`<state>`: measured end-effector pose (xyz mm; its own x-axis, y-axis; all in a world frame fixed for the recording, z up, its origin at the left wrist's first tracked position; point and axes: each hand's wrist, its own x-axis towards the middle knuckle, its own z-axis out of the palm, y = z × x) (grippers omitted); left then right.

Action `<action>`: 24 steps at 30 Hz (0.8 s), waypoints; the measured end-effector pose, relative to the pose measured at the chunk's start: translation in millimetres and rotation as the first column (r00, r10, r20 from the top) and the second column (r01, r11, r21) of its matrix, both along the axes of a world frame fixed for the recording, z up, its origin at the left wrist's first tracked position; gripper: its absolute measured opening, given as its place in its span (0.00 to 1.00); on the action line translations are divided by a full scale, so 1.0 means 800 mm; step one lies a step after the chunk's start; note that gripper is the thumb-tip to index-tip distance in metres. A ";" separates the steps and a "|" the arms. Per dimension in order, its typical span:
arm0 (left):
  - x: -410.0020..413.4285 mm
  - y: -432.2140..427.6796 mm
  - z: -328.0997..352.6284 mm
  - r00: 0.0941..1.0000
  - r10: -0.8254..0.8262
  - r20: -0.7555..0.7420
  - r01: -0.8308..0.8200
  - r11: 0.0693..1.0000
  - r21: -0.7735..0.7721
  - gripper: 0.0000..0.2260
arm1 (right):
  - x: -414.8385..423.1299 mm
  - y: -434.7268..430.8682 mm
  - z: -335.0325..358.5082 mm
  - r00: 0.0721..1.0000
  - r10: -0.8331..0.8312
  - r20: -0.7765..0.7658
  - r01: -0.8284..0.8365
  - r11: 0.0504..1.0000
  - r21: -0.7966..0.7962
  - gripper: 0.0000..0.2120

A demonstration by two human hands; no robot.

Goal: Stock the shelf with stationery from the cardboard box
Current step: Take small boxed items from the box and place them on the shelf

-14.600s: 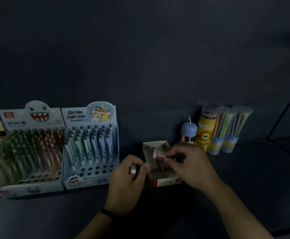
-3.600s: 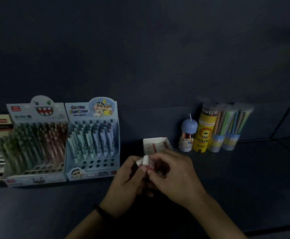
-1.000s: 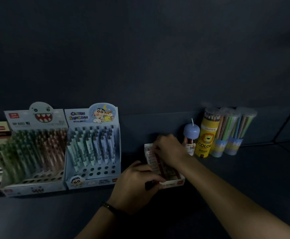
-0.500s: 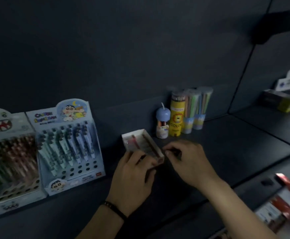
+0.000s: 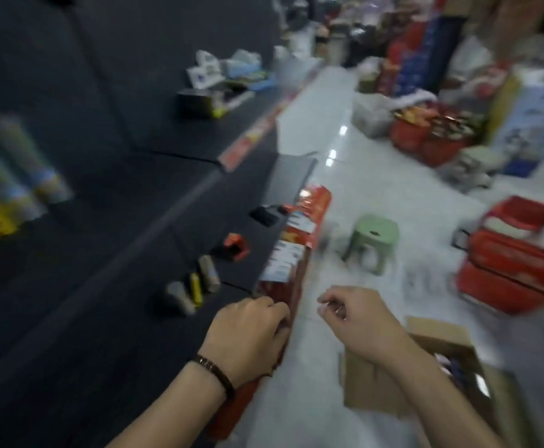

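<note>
The view is blurred by motion. My left hand (image 5: 248,334) hovers at the front edge of the dark shelf (image 5: 102,286), by the red price strip (image 5: 283,270); its fingers are loosely curled and I see nothing in them. My right hand (image 5: 358,318) hangs over the white floor, fingers loosely bent, with nothing visible in it. Just below my right forearm stands the open cardboard box (image 5: 442,344) on the floor. Tubes of coloured pencils (image 5: 21,179) stand blurred at the far left of the shelf.
Small tubes (image 5: 193,289), a red item (image 5: 236,247) and a black item (image 5: 264,215) lie on the lower shelf. A green stool (image 5: 374,237), red baskets (image 5: 516,263) and piled goods (image 5: 426,124) stand on the floor. More boxes (image 5: 206,88) sit farther along the shelf.
The view has swung right, away from the small eraser box and pen displays. Both hands have left that box and moved to the shelf's front edge, towards the cardboard box.
</note>
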<state>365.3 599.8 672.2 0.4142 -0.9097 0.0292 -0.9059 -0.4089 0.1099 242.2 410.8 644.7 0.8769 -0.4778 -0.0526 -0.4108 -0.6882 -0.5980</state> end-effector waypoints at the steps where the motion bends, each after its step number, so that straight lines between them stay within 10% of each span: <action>1: -0.024 -0.038 -0.019 0.998 -0.054 -0.039 0.056 0.997 0.051 0.11 | -0.044 -0.029 -0.018 0.997 -0.039 -0.062 0.041 0.999 0.035 0.11; 11: -0.249 -0.342 -0.208 0.886 -0.283 -0.368 0.433 0.789 0.436 0.12 | -0.389 -0.263 -0.205 0.790 -0.418 -0.448 0.539 0.822 0.182 0.12; 24: -0.312 -0.636 -0.617 0.789 -0.353 -0.503 0.614 0.465 0.638 0.11 | -0.482 -0.473 -0.568 0.647 -0.376 -0.664 0.691 0.656 0.302 0.16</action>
<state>116.0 91.1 178.3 -0.2317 -0.5927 -0.7714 -0.9650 0.0401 0.2591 -143.5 32.4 190.0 0.2196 -0.6084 -0.7626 -0.9342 0.0942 -0.3442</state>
